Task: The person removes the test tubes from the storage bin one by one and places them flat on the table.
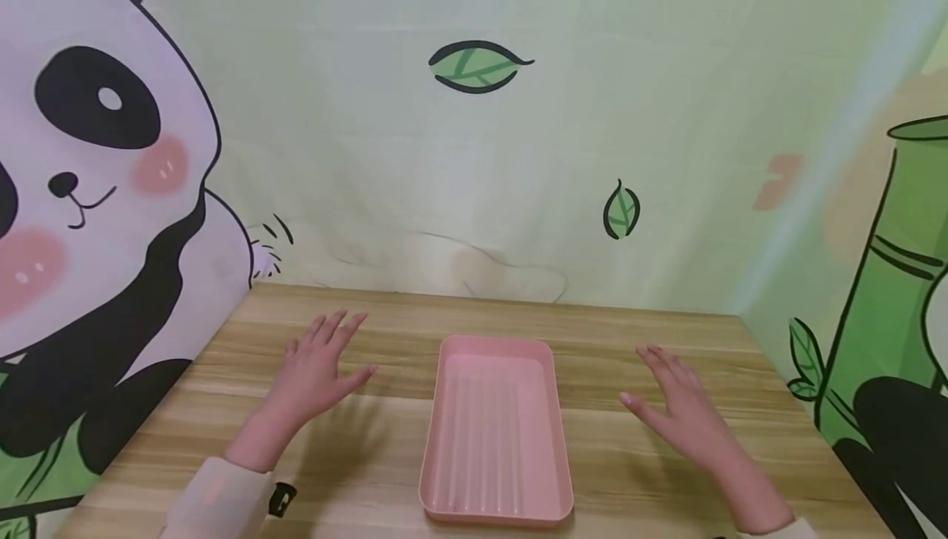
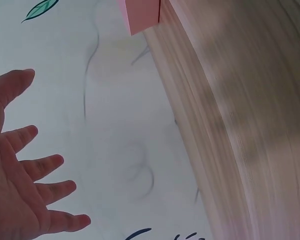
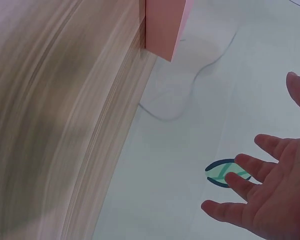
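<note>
A pink rectangular tray (image 1: 485, 432) with raised ridges along its floor lies on the wooden table, between the two hands. To its left, the left hand (image 1: 314, 374) hovers above the table with fingers spread, holding nothing. On the other side, the right hand (image 1: 685, 415) is also raised, its fingers extended and thumb apart, touching nothing. The left wrist view shows the left palm (image 2: 15, 185) and a corner of the tray (image 2: 141, 15) at the top. In the right wrist view the right hand (image 3: 280, 185) appears at the right, with the tray's end (image 3: 166, 25) above.
The wooden table (image 1: 355, 457) reaches back to a pale green cloth backdrop (image 1: 355, 111) printed with a panda (image 1: 178, 70), leaves and bamboo (image 1: 903, 234). A small black object (image 1: 281, 499) shows beside the left sleeve (image 1: 222, 498).
</note>
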Motion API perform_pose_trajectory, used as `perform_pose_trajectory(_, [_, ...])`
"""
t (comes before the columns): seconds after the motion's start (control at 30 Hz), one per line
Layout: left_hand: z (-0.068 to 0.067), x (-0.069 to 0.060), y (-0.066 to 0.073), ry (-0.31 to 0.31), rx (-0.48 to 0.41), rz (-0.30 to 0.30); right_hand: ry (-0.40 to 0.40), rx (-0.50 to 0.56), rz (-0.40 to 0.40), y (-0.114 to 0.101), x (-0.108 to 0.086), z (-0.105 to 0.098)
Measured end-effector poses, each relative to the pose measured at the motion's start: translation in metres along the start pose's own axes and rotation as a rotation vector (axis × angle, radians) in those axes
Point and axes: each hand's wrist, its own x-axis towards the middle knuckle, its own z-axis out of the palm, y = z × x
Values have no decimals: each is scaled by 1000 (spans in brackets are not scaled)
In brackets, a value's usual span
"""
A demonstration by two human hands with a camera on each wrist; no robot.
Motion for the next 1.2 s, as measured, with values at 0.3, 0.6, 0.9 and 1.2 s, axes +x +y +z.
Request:
perform_pose_trajectory(0.3, [1, -4, 3, -22, -116, 35, -27, 25, -11, -8, -1, 0])
perform_pose_trajectory(0.6, [4, -7, 9, -98, -277, 24, -52, 56, -31, -13, 2, 1])
perform_pose_trajectory(0.9, [8, -9, 16, -148, -443, -34, -104, 111, -38, -22, 8, 2])
perform_pose_trajectory(1.2, [16, -11, 25, -133, -624, -164, -201, 246, 42, -33, 14, -3])
